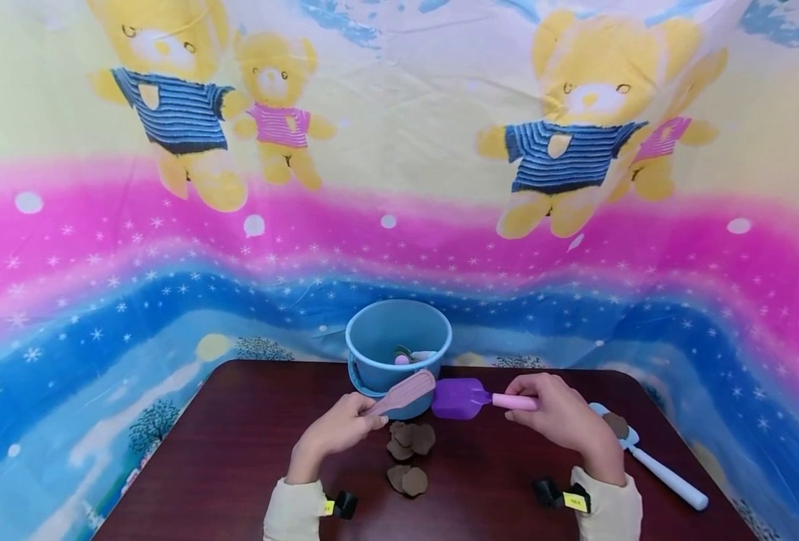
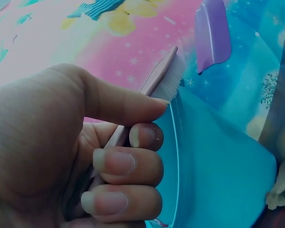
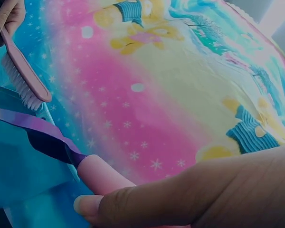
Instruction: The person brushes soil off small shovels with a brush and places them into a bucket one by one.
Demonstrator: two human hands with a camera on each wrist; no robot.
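Observation:
My left hand (image 1: 337, 430) grips a pink brush (image 1: 409, 389) by its handle. White bristles (image 2: 173, 83) show under the brush head in the left wrist view. My right hand (image 1: 561, 415) holds a small toy shovel by its pink handle (image 1: 516, 402); its purple blade (image 1: 458, 398) points left toward the brush head. Behind both tools stands a blue bucket (image 1: 364, 353), and the brush overlaps its front wall in the head view. Inside the bucket lie a few small things, among them a pink round one (image 1: 402, 360).
Several flat brown pieces (image 1: 422, 439) lie in two clusters in front of the bucket. To the right of my right hand rests a pale blue and white tool (image 1: 670, 475) with a brown lump (image 1: 616, 425) on its head. A patterned cloth hangs behind the dark table (image 1: 237, 451).

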